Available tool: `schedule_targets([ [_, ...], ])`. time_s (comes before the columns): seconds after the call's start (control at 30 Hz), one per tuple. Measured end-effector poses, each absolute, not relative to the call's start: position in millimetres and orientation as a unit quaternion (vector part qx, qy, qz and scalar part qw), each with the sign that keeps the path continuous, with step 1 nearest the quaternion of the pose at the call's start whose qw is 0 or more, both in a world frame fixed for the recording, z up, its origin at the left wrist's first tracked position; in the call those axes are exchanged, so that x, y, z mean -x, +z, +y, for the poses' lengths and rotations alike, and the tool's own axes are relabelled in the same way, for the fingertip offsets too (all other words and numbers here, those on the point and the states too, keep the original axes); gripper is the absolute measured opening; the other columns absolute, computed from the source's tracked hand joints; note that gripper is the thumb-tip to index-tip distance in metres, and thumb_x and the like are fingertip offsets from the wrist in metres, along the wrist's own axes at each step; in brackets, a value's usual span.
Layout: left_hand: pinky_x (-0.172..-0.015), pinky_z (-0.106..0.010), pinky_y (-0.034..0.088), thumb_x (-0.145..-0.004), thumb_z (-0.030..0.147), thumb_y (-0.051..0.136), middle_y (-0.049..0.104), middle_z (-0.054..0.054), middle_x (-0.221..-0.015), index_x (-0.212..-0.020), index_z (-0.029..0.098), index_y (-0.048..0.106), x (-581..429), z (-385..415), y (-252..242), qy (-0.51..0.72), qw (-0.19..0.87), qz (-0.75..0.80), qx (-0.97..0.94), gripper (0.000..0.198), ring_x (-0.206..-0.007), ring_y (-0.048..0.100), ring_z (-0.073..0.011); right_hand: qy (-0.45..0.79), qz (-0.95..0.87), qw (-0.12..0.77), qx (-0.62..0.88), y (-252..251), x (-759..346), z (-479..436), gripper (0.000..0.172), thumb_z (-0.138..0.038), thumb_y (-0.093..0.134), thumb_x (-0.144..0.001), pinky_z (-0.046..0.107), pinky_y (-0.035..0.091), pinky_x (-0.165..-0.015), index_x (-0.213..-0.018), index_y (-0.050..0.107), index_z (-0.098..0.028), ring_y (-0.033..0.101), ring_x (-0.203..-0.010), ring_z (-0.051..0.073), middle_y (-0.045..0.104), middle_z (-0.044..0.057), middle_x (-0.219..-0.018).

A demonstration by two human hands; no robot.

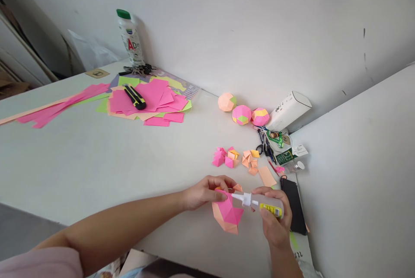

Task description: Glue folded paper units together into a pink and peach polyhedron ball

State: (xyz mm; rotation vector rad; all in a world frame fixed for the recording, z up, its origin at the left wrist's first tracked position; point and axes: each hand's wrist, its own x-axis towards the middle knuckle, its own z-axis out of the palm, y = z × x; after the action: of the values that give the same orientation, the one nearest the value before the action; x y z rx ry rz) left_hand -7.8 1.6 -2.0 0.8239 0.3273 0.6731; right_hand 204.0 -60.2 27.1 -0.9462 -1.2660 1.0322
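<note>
My left hand [210,191] grips a partly built folded-paper ball [228,213] in pink and peach, its side curved and open. A small peach paper piece [238,187] shows by the left fingertips; whether it is joined to the ball I cannot tell. My right hand [275,217] is wrapped round a clear glue bottle [270,209] with a yellow label. The bottle lies tilted sideways, its white nozzle pointing left at the ball's upper edge. Just beyond the hands lie folded pink paper pieces [219,157] and folded peach paper pieces [251,161].
Three finished paper balls [241,115] sit by the wall. A utility knife [134,96] rests on stacked coloured paper [158,100]. A white bottle [130,38] with green cap stands behind. At right are scissors [266,146], a white box [288,111] and a black phone-like object [293,204].
</note>
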Motion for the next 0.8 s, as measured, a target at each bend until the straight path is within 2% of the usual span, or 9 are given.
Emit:
schedule_targets([
  [0.23, -0.091, -0.04, 0.04, -0.069, 0.018, 0.068, 0.054, -0.008, -0.114, -0.071, 0.016, 0.068, 8.2, 1.5, -3.2, 0.32, 0.847, 0.155, -0.395, 0.003, -0.104, 0.054, -0.0251, 0.455, -0.547, 0.578, 0.4, 29.1, -200.8, -61.1, 0.02, -0.02, 0.063, -0.08, 0.032, 0.052, -0.056, -0.098, 0.054, -0.025, 0.06, -0.078, 0.02, 0.065, 0.009, -0.099],
  [0.8, -0.094, -0.043, 0.039, -0.067, 0.019, 0.069, 0.054, -0.008, -0.115, -0.07, 0.016, 0.068, 9.0, 2.0, -1.3, 0.318, 0.849, 0.163, -0.389, 0.005, -0.107, 0.054, -0.0272, 0.427, -0.539, 0.588, 0.427, 30.8, -204.1, -61.4, 0.019, -0.023, 0.065, -0.077, 0.03, 0.049, -0.051, -0.093, 0.055, -0.024, 0.06, -0.078, 0.022, 0.067, 0.008, -0.089],
])
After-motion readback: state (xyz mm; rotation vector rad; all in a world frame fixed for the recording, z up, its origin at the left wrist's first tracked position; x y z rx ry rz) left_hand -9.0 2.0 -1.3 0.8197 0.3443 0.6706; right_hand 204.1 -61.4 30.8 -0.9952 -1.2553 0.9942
